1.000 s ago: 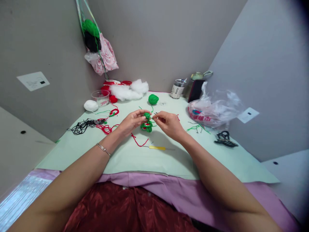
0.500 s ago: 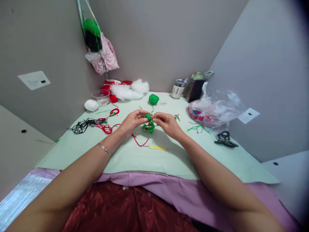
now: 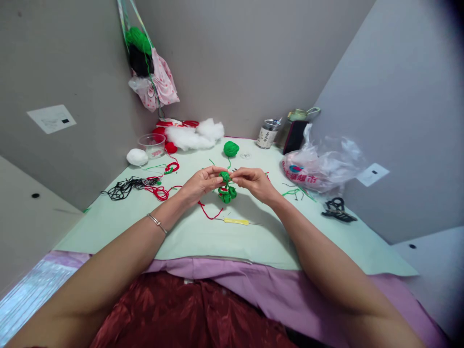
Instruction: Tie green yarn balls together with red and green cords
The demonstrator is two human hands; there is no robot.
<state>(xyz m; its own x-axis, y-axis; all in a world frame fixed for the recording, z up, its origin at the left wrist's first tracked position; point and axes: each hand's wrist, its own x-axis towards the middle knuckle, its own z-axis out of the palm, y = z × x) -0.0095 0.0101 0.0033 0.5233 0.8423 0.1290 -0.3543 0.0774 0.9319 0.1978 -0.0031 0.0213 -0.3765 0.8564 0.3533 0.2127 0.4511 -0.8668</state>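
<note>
A green crocheted piece with red and white parts (image 3: 227, 194) hangs between my hands over the pale green tabletop (image 3: 217, 244). My left hand (image 3: 205, 184) pinches its small upper green part from the left. From the right, my right hand (image 3: 252, 182) has thumb and forefinger pressed together at the edge of that same part. Below them lies a crochet hook with a yellow handle (image 3: 236, 221), its tip near a red yarn strand (image 3: 210, 215). Behind the hands sits a green yarn ball (image 3: 231, 149).
Black cord (image 3: 126, 187), red yarn loops (image 3: 159, 193) and a clear tub (image 3: 152, 145) lie left. White stuffing (image 3: 195, 135) is at the back. To the right are a jar (image 3: 267, 134), a plastic bag (image 3: 319, 164), yarn scraps (image 3: 297, 192) and a black hair claw (image 3: 339, 210).
The lower part of the green piece has swung slightly right and turned. My right hand has shifted a little to the right; both hands still pinch at the upper part.
</note>
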